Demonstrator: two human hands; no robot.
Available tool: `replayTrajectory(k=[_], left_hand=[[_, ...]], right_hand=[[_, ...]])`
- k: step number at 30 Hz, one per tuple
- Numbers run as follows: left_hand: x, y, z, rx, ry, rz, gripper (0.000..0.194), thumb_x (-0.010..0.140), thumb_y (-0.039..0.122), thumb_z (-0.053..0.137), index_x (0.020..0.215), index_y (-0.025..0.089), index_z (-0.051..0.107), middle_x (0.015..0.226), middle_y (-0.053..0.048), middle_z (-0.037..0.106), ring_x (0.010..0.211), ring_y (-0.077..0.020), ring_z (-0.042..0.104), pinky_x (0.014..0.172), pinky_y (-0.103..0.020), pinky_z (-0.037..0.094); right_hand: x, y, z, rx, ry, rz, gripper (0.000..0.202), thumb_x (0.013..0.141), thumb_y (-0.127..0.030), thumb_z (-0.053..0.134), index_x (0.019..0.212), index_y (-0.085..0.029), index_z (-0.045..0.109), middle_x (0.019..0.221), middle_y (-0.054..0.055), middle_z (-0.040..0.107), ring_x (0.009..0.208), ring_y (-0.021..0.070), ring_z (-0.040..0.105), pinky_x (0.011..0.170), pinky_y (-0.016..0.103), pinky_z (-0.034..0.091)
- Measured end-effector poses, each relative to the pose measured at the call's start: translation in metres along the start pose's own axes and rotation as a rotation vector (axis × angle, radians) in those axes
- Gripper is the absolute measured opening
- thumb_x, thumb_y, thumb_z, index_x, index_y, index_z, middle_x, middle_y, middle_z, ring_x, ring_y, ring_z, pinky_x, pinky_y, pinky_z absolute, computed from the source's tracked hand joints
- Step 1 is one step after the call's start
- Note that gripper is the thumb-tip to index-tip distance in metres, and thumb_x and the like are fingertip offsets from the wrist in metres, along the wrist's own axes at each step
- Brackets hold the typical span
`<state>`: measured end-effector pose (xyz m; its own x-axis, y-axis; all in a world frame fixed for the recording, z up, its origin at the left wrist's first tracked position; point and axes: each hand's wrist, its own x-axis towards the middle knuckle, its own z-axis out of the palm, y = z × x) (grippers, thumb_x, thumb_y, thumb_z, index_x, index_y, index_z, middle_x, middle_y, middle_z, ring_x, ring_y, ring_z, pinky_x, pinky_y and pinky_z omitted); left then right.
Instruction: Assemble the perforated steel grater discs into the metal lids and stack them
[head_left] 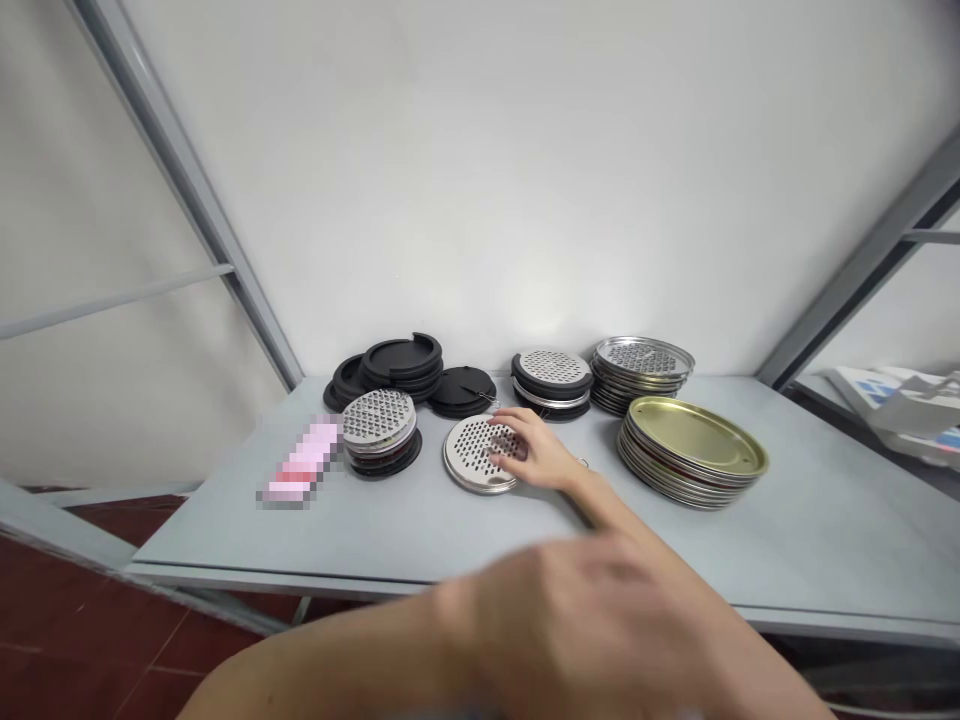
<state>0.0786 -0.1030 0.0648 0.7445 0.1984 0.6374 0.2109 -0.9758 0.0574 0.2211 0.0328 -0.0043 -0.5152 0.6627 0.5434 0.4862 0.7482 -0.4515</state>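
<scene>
My right hand [538, 452] reaches over a round metal grater plate [474, 458] lying flat in the middle of the table. Its thumb and fingers are spread above the right part of the plate; whether the fingertips touch it I cannot tell. Close to the camera, my left hand [562, 620] crosses in front of my right forearm, smeared by motion, so its fingers cannot be made out. Left of the grater plate stands a small stack of discs with a grater plate [379, 416] on top. Behind it lies a black disc with a wire loop [461, 388].
Black rings [403, 357] are stacked at the back left. A black-ringed grater stack [555, 368] and a metal grater stack [645, 358] stand by the wall. Gold-coloured lids [694, 435] are piled at right. A blurred pink item [304, 462] lies left. Grey posts [187, 190] frame the table.
</scene>
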Motion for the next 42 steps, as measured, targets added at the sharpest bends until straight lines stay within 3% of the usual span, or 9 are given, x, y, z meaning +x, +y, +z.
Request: replayTrajectory(k=[3,6,9,13,17,21,27,32,42], left_hand=[[-0.009,-0.058,-0.006,-0.057,0.127,-0.130,0.030,0.083,0.020,0.046,0.111,0.025,0.055,0.101,-0.004,0.068,0.090,-0.0193,0.064,0.085,-0.037,0.054],[-0.035,-0.116,-0.003,-0.008,0.141,-0.393,0.028,0.085,0.018,0.044,0.112,0.019,0.054,0.103,-0.007,0.066,0.096,-0.0209,0.061,0.087,-0.039,0.050],[-0.059,-0.143,0.003,-0.011,0.086,-0.517,0.029,0.088,0.024,0.046,0.115,0.018,0.053,0.110,-0.009,0.062,0.105,-0.0224,0.057,0.094,-0.040,0.046],[-0.071,-0.143,0.009,-0.107,-0.098,-0.534,0.051,0.084,0.038,0.058,0.130,0.021,0.046,0.131,-0.010,0.052,0.123,-0.0265,0.046,0.106,-0.043,0.037],[-0.070,-0.138,0.011,-0.112,-0.223,-0.565,0.086,0.070,0.057,0.070,0.141,0.021,0.036,0.147,-0.013,0.036,0.137,-0.0343,0.029,0.112,-0.050,0.026],[-0.074,-0.139,0.009,-0.121,-0.267,-0.620,0.096,0.066,0.063,0.071,0.144,0.022,0.032,0.152,-0.013,0.027,0.142,-0.0352,0.018,0.114,-0.051,0.023],[-0.084,-0.142,0.011,-0.196,-0.231,-0.750,0.090,0.070,0.059,0.070,0.143,0.021,0.033,0.153,-0.017,0.020,0.140,-0.0335,0.026,0.110,-0.047,0.033],[-0.083,-0.141,0.012,-0.207,-0.206,-0.712,0.084,0.070,0.053,0.073,0.140,0.024,0.036,0.150,-0.014,0.028,0.136,-0.0308,0.034,0.108,-0.044,0.036],[-0.082,-0.141,0.011,-0.255,-0.167,-0.659,0.084,0.066,0.047,0.077,0.138,0.023,0.040,0.147,-0.014,0.032,0.135,-0.0308,0.034,0.111,-0.045,0.032]], right_hand=[[-0.003,-0.003,0.002,0.008,-0.147,-0.072,0.080,0.064,-0.053,0.074,0.132,-0.018,0.049,0.140,0.017,0.045,0.131,0.0341,0.038,0.108,0.051,0.032],[-0.006,-0.006,0.006,-0.028,-0.242,-0.065,0.099,0.053,-0.059,0.078,0.136,-0.018,0.045,0.147,0.018,0.036,0.137,0.0396,0.026,0.109,0.057,0.024],[-0.006,-0.009,0.006,-0.037,-0.284,-0.014,0.096,0.057,-0.062,0.076,0.138,-0.020,0.045,0.147,0.018,0.037,0.137,0.0395,0.027,0.109,0.061,0.020],[-0.003,-0.014,-0.004,0.022,-0.269,-0.011,0.079,0.064,-0.055,0.075,0.133,-0.025,0.050,0.138,0.013,0.049,0.132,0.0345,0.038,0.109,0.061,0.018],[0.001,-0.019,-0.014,0.117,-0.221,-0.039,0.063,0.066,-0.041,0.077,0.123,-0.022,0.058,0.125,0.011,0.061,0.118,0.0289,0.052,0.102,0.046,0.038],[0.002,-0.017,-0.020,0.135,-0.187,-0.041,0.063,0.065,-0.042,0.078,0.121,-0.018,0.060,0.121,0.012,0.063,0.113,0.0282,0.057,0.098,0.041,0.043],[-0.002,-0.011,-0.025,0.156,-0.189,0.067,0.064,0.067,-0.048,0.075,0.120,-0.016,0.060,0.121,0.014,0.063,0.110,0.0291,0.059,0.095,0.042,0.046],[-0.002,-0.013,-0.025,0.168,-0.201,0.065,0.067,0.064,-0.047,0.077,0.120,-0.016,0.059,0.122,0.014,0.062,0.113,0.0305,0.057,0.097,0.044,0.045],[-0.002,-0.011,-0.024,0.202,-0.207,0.059,0.074,0.057,-0.047,0.082,0.121,-0.018,0.060,0.121,0.013,0.062,0.113,0.0309,0.058,0.098,0.046,0.044]])
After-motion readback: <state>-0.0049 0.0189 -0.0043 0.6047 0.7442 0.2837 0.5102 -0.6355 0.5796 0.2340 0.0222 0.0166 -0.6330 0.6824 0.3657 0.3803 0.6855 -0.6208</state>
